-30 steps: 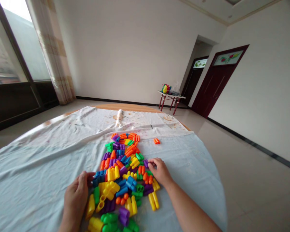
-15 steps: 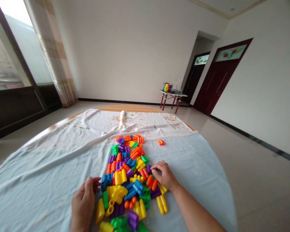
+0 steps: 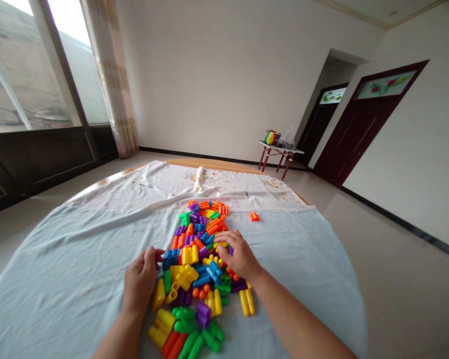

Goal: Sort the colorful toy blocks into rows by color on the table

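Here, the left hand (image 3: 142, 278) is resting loosely open at the left edge of the heap of plastic blocks (image 3: 189, 257), while the right hand (image 3: 240, 257) is spreading palm-down over it, gripping nothing; the blocks are seemingly all lying loose, unsorted.

The room has plain white walls (image 3: 217, 75) and a glossy light tiled floor (image 3: 396, 279) with a black skirting strip (image 3: 404, 225) along it. On the left, daylight enters through large dark-framed windows (image 3: 33, 75), beside a beige checked curtain (image 3: 112, 85). On the right stands a dark red wooden door (image 3: 362, 124), and near it a small white side table with red legs (image 3: 280, 149)
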`<state>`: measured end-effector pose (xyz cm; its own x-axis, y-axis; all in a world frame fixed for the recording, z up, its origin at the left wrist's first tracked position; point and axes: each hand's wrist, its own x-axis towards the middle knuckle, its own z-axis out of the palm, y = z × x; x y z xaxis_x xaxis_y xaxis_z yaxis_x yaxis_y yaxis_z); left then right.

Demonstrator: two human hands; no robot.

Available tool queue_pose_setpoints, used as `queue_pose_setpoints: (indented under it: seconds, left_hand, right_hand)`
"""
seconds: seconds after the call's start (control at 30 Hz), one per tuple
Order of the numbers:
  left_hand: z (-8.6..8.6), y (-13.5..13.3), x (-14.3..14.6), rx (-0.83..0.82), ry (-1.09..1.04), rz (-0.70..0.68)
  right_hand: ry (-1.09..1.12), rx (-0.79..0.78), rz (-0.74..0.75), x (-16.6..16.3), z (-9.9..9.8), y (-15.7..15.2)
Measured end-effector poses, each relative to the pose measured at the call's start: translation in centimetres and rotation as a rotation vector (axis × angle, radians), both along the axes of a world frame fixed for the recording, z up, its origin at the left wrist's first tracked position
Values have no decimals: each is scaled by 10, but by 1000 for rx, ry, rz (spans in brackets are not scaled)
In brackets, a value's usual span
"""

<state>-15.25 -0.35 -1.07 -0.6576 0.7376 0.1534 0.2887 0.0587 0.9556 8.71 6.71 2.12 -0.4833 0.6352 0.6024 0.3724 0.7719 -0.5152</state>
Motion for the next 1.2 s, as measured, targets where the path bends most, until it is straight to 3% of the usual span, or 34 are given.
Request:
queue_pose_setpoints:
  seconds: [0.13, 0.27, 0.43, 0.6, 0.77, 1.0, 1.2]
  left_hand:
    - [-3, -2, -3, 9, 24, 3]
    - [-9, 1, -8, 4, 16, -11]
    - [-10, 4, -11, -34, 16, -16]
    - [-13, 6, -15, -73, 5, -8]
    - [-23, 9, -22, -63, -55, -10]
    - [-25, 11, -25, -58, -58, 2]
    - [-27, 12, -27, -55, -60, 26]
  right_hand:
    - [-195, 25, 186, -53, 18, -5]
    - [-464, -17, 286, -68, 15, -2]
    - [-466, -63, 230, -33, 13, 3]
    - [-96, -228, 134, 7, 13, 1]
    - [124, -486, -28, 37, -10, 2]
    - [98, -320, -83, 62, -30, 6]
    - [137, -466, -37, 84, -40, 18]
